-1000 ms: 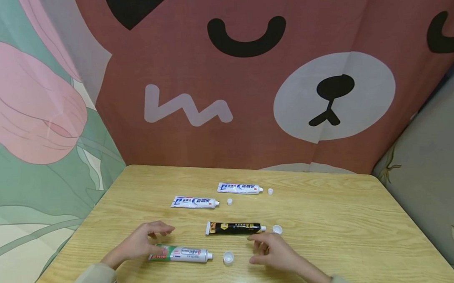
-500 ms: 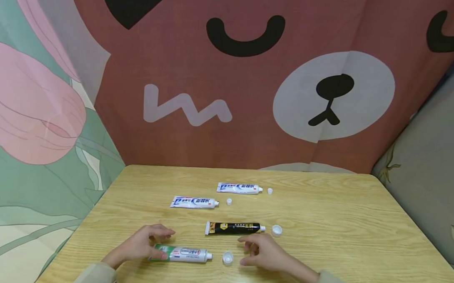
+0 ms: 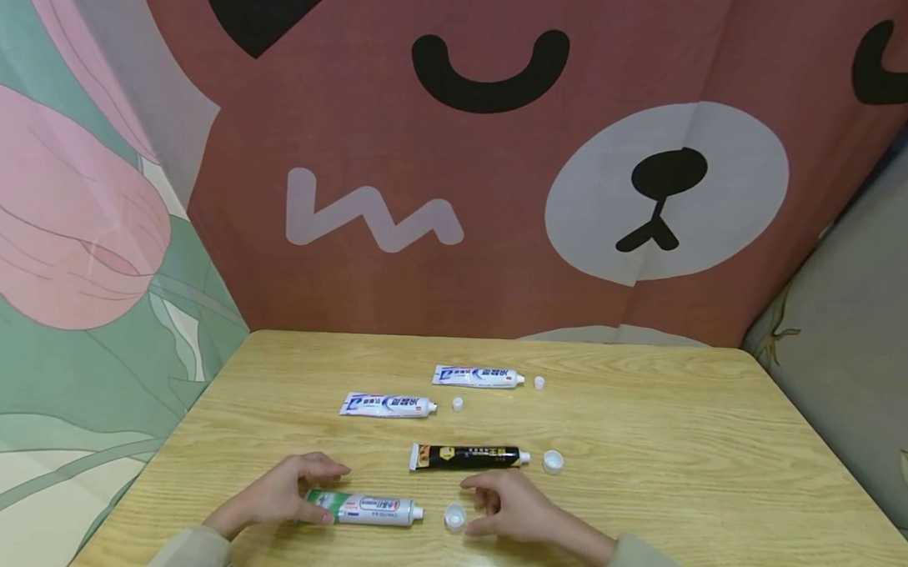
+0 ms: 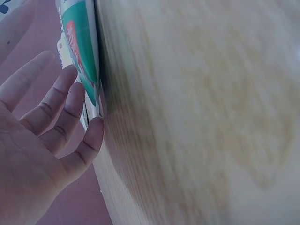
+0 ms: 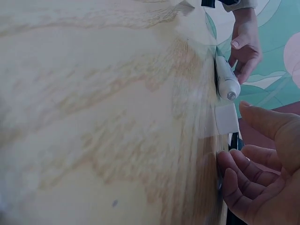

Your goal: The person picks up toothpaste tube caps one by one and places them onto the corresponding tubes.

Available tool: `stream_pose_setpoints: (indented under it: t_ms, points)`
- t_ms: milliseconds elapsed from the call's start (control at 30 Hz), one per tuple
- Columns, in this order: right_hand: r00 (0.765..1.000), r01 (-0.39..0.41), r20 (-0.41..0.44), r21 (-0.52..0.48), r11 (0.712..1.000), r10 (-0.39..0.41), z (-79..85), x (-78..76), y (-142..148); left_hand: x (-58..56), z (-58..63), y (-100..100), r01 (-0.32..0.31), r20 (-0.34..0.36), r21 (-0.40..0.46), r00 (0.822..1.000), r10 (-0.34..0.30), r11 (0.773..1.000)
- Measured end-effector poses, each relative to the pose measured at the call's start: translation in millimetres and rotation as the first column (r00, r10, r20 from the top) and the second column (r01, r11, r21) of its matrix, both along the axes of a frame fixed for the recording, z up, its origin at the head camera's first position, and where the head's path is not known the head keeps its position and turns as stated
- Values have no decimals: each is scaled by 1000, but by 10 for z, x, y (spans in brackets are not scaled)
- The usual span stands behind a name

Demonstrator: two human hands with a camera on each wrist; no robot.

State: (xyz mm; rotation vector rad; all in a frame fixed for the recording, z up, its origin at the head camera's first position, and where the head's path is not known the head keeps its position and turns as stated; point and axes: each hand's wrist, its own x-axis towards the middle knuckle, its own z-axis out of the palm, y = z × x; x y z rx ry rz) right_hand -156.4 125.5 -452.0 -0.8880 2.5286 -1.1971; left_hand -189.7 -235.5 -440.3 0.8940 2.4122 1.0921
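A silver toothpaste tube (image 3: 372, 511) with a green tail end lies uncapped at the front of the table. My left hand (image 3: 284, 488) is around its green end, thumb on the near side and fingers on the far side. The left wrist view shows those fingers (image 4: 63, 115) loosely bent beside the green tail. A white screw cap (image 3: 455, 518) sits just off the tube's nozzle. To the right of this cap my right hand (image 3: 510, 508) holds nothing, its thumb tip right at the cap's edge. In the right wrist view, the cap (image 5: 227, 119) stands between thumb and fingers.
Behind lies a black tube (image 3: 467, 456) with a white cap (image 3: 553, 461) by its nozzle. Farther back are two white-and-blue toothpaste tubes, one left (image 3: 387, 405) and one right (image 3: 478, 376), each with a small cap. A bear-printed cloth (image 3: 394, 294) hangs beyond the wooden table (image 3: 692, 442).
My right hand has moved left, up to the silver tube's cap. The left hand has dipped slightly around the green end. Tubes and caps stay where they were.
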Motion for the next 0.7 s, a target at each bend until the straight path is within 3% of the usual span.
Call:
stream_pose_setpoints:
  t_ms: [233,700]
  points:
    - [1000,-14,-20,0,1000,14,-16,-14,-76,0,-12,0,6,14,2,1000,-6,1000]
    - [996,-15,-89,104,994,24,12,-1,-178,-14,-67,-3,11,4,-19,1000,-10,1000]
